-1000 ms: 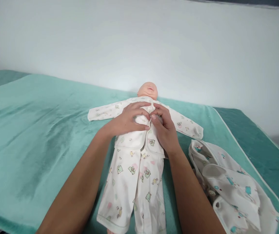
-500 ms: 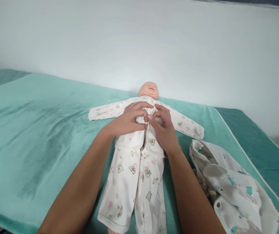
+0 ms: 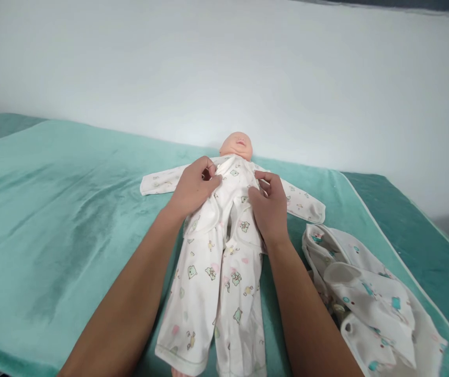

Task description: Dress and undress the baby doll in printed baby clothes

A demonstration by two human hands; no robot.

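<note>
A baby doll (image 3: 237, 144) lies on its back on a teal blanket (image 3: 71, 209), dressed in a white printed shirt (image 3: 230, 193) and matching trousers (image 3: 212, 298). My left hand (image 3: 193, 188) pinches the left front flap of the shirt near the doll's shoulder. On the other side of the chest my right hand (image 3: 269, 207) holds the right flap between curled fingers. The two flaps are drawn together at the chest and gape a little lower down.
A crumpled white garment (image 3: 369, 303) with teal prints lies on the blanket to the right of the doll. A pale wall (image 3: 224, 68) rises directly behind the doll's head. The blanket's edge drops off at the far right.
Both hands have left the middle of the chest and moved apart, each to one side of the shirt front. The shirt fabric has been pulled up and outward.
</note>
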